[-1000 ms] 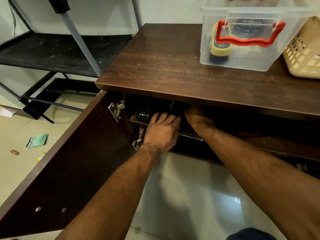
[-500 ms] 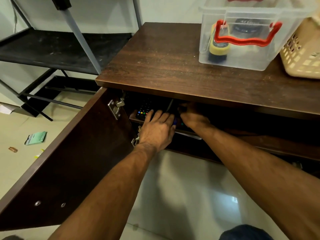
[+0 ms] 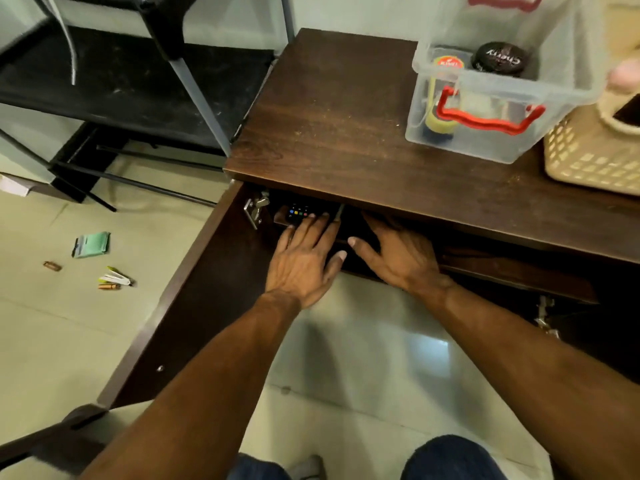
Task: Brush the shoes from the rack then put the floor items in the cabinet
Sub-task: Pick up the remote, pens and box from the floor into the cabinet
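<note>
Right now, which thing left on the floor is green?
The flat green packet, farthest back; the small brown piece and the batteries aren't.

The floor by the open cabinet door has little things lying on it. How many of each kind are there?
Green packet: 1
Small brown piece: 1
Batteries: a small pile, at least 2; the exact count is too blurred to tell
Total: at least 4 things on the floor
</note>
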